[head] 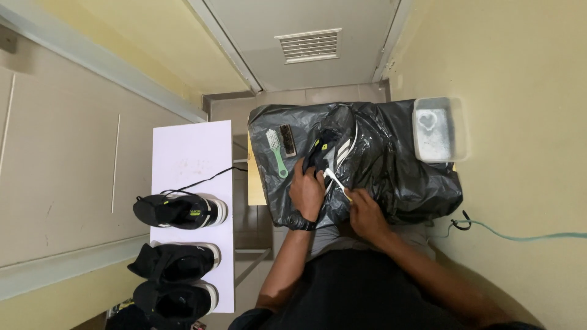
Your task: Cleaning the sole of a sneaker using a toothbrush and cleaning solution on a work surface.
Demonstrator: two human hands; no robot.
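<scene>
Black shoe (pixel 327 153) is lying on plastic (pixel 403 177), under the left hand (pixel 307 192) gripping it; the right hand (pixel 365 215) is holding a toothbrush (pixel 336 183) against it. Scrubbing looks midway; three shoes (pixel 177 250) are waiting well left.

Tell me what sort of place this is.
Probably a narrow corner at home, by a vented door, set up for shoe cleaning: a black plastic sheet over a small table, brushes, a tub of soapy water.

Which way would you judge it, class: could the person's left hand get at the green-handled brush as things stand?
Probably yes. The green-handled brush lies uncovered on the black plastic sheet, just beyond the left hand, though that hand is holding the shoe.
</scene>
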